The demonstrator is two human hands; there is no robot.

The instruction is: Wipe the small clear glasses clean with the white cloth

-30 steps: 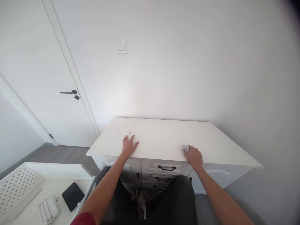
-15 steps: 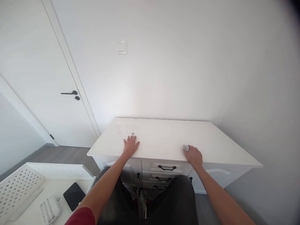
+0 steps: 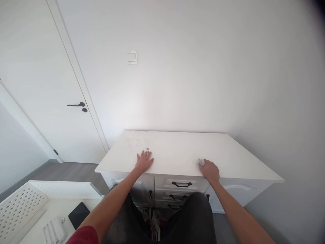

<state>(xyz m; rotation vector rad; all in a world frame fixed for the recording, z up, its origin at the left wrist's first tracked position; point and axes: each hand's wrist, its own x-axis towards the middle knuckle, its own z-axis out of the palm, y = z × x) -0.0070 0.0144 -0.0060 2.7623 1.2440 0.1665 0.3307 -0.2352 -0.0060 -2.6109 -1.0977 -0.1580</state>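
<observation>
Looking down from the head, the view takes in a white cabinet top (image 3: 182, 149) running from 8 to 4 o'clock, its back edge against a pale wall (image 3: 198, 78). At 7 o'clock the left hand (image 3: 144, 162) lies palm down near the front edge, fingers spread wide; whether the fingertips touch a glass cannot be told. Just beyond it, at 8 o'clock, clear glasses (image 3: 137, 140) gather on the cabinet's left end, too faint to count. At 4 o'clock the right hand (image 3: 210, 170) is curled closed around a rolled grey cloth (image 3: 201, 162), one end poking out past the thumb, by the front edge.

Below the top, between 5 and 6 o'clock, are drawers (image 3: 165, 183) with black handles (image 3: 181, 184). The person's shoes (image 3: 153, 220) show at 6 o'clock between dark-trousered knees. At 8 o'clock a white tray (image 3: 66, 189) with hole-punched sides holds a black slab (image 3: 78, 213) and a white block (image 3: 53, 230), beside grey floor (image 3: 78, 169). A white door (image 3: 38, 67) fills 9 to 10 o'clock; a light switch (image 3: 132, 57) sits at 11.
</observation>
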